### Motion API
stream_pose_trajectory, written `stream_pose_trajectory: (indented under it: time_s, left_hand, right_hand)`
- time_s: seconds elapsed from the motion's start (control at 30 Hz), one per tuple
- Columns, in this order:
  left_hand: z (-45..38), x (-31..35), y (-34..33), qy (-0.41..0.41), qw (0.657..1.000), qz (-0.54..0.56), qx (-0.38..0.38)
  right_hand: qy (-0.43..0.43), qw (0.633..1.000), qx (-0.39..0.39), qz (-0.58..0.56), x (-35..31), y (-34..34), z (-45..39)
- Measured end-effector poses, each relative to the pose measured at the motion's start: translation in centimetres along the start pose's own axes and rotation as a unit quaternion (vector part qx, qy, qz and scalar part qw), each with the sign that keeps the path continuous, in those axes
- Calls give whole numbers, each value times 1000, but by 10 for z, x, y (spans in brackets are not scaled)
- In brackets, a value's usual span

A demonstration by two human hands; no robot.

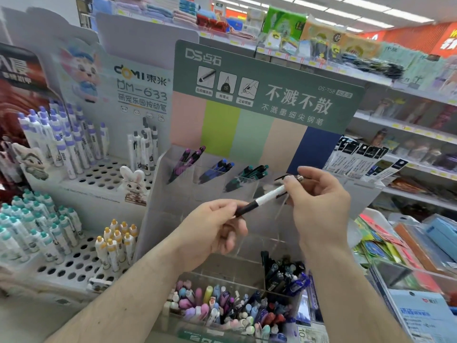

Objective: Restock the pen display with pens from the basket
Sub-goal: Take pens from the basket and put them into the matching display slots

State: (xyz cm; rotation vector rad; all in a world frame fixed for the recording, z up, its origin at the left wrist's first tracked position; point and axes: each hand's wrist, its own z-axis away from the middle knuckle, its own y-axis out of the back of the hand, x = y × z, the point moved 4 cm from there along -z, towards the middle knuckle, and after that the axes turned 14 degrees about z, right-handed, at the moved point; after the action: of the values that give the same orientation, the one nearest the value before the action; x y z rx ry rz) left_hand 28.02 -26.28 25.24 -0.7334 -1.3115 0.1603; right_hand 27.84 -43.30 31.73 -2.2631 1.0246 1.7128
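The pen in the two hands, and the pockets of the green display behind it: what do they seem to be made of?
The pen looks like plastic: a smooth white barrel, a matte black grip that may be rubber, and a shiny, possibly metal, end. The left hand and the right hand hold it. The pockets look like clear, glossy plastic, since the pens inside show through.

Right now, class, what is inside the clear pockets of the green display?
The display's clear pockets hold purple pens, blue pens and teal pens. The right hand and the black-and-white pen, also held by the left hand, cover the pockets further right.
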Motion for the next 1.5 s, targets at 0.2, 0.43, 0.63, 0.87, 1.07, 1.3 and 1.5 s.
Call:
stream_pose_trajectory:
  time_s: [0.2, 0.43, 0.63, 0.87, 1.07, 1.3, 1.5]
  left_hand:
    - [-6, 8, -3, -70, 965, 250, -24]
    - [-7, 6, -13, -57, 974, 215, -46]
    - [-7, 3, -9, -53, 980, 188, -25]
    - [-5, 2, -7, -60, 985, 165, -5]
    - [-9, -1, -7, -60, 988, 142, 2]
    - [-4, -1, -2, -71, 993, 82, 49]
    - [28, 6, 30, -114, 986, 21, 122]
  right_hand:
    - [-63, 992, 35, -107, 4, 4, -1]
    - [41, 964, 238, -109, -10, 40, -17]
    - [138, 959, 235, 80, -7, 29, -37]
    - [135, 942, 77, 298, 1, -7, -42]
    - [109, 941, 21, 320, -5, -4, -46]
    - [263, 945, 70, 181, -32, -25, -5]
    - [265, 957, -108, 46, -37, -93, 46]
